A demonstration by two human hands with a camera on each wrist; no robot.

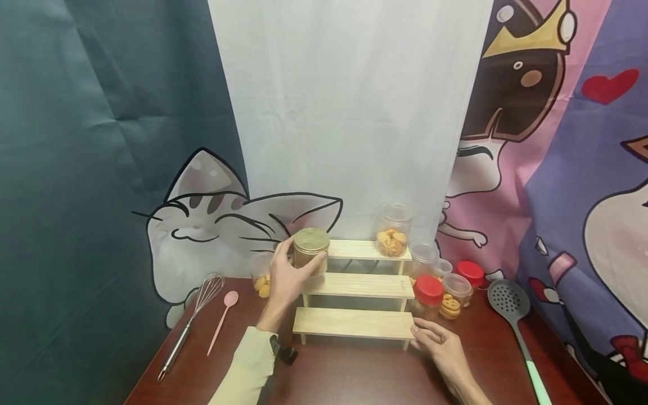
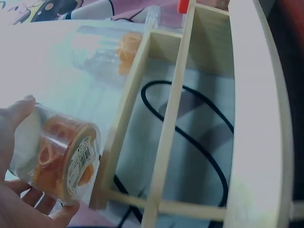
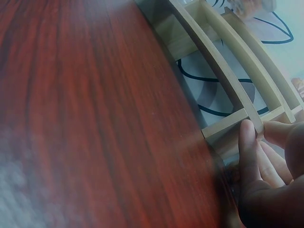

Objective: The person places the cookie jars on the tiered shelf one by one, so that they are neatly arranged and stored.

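Note:
A clear cookie jar (image 1: pixel 311 253) with a gold-green lid is gripped by my left hand (image 1: pixel 291 275), thumb on one side and fingers on the other. In the left wrist view the jar (image 2: pixel 61 154) shows orange-brown cookies and a barcode label on its base. It is at the left end of the top step of a three-step wooden display rack (image 1: pixel 354 323); whether it touches the wood I cannot tell. With thumb and fingers, my right hand (image 1: pixel 437 346) pinches the right end of the bottom step. A clear-lidded cookie jar (image 1: pixel 394 233) stands at the top step's right end.
Right of the rack cluster several jars, among them a red-lidded jar (image 1: pixel 428 295) and a cookie jar (image 1: pixel 455 295). Another jar (image 1: pixel 262 275) stands behind my left hand. A whisk (image 1: pixel 194 320) and pink spoon (image 1: pixel 224 318) lie left; a slotted skimmer (image 1: pixel 511 306) lies right.

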